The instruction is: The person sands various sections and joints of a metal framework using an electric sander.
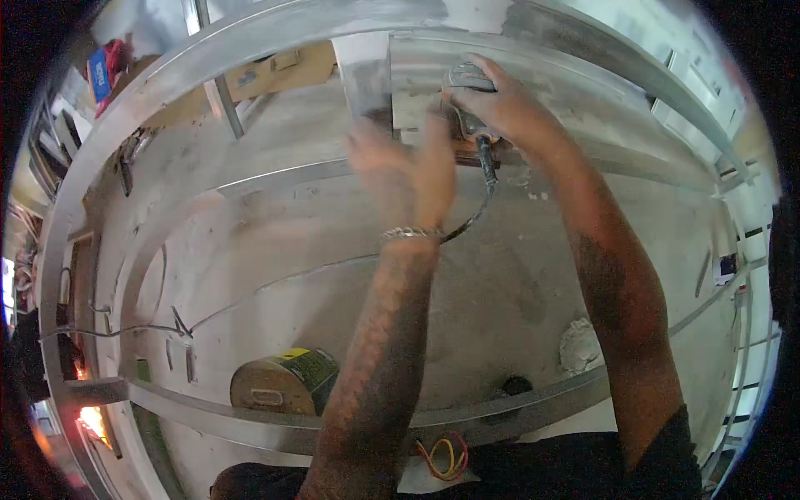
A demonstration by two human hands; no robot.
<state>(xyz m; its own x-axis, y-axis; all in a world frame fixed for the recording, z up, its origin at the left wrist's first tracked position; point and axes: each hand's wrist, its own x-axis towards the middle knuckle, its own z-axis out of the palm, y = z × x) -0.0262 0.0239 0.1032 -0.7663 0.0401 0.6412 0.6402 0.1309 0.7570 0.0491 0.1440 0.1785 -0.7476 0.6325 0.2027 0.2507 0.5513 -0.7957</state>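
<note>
Red and yellow wire loops (443,458) lay nearest the person, just below a curved metal rail (500,412). Beyond the rail, a green and yellow tin (287,382) lay on its side on the concrete floor (483,292). Farther out, the left hand (408,171) was blurred, fingers spread loose and gripping nothing, a chain bracelet (410,234) at its wrist. The right hand (500,104) was clenched around a grey power tool (468,83), pressed against the metal frame (533,50), with its black cord (482,196) trailing back.

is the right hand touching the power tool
Touching: the head view shows the right hand wrapped over the power tool, fingers closed around its body.
</note>
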